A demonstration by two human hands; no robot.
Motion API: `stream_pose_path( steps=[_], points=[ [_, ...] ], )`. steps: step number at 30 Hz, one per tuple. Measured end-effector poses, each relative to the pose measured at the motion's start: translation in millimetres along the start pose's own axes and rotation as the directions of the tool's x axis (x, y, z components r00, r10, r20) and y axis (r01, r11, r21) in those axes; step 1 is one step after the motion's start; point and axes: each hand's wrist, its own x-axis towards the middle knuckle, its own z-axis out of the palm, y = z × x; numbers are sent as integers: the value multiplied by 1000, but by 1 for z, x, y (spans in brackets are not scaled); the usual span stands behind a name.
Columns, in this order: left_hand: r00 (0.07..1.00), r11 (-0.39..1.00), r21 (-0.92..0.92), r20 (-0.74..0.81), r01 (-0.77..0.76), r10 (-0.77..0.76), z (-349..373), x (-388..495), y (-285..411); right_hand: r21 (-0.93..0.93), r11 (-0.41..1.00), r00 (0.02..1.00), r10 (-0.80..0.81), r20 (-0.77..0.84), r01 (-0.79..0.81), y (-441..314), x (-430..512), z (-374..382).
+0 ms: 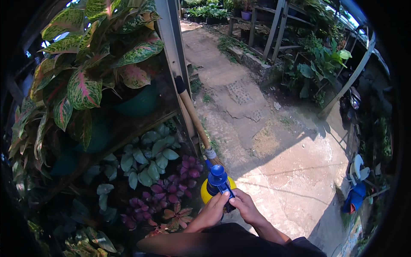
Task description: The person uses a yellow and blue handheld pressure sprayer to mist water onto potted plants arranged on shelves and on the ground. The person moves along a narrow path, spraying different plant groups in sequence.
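Note:
Close in front of my body I hold a yellow pump sprayer (205, 192) with a blue pump head (218, 176). My left hand (214, 208) is closed on the blue handle, its thumb lying along the top. From the other side my right hand (245, 205) grips the same handle, its thumb near the handle's end. The sprayer's lower part is hidden by my hands. Just beyond the sprayer, a broom with a wooden handle (194, 117) leans on a post, bristles down. Purple-leaved plants (163, 189) grow to the left of the sprayer.
Potted plants with pink-veined leaves (84, 88) stand on a shelf (141, 133) at the left, beside an upright post (175, 61). A cracked concrete path (224, 74) runs ahead. Wooden racks (273, 32), a leaning pole (350, 80) and a blue item (354, 197) are at the right.

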Motion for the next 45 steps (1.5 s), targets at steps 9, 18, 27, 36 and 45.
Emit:
stream_pose_path(
  steps=[9, 18, 27, 36, 45],
  points=[
    [964, 721, 665, 264, -197, 21, 62, 94, 52, 191, 979, 946, -4, -325, 70, -35, -2, -89],
    [-162, 374, -831, 471, -413, 867, 52, 220, 143, 224, 968, 818, 217, -532, -111, -66, 78, -209],
    [-154, 412, -774, 537, -481, 829, 46, 316, 187, 131, 970, 911, 239, -337, -206, -159, 188, -269],
    [446, 442, -428, 97, -789, 890, 6, 366, 147, 52, 982, 944, 191, -269, -184, -209, 316, -281],
    [778, 488, -833, -482, -262, -404, -33, 587, -56, 220, 963, 985, 167, -40, -155, -262, 446, -337]
  ],
)
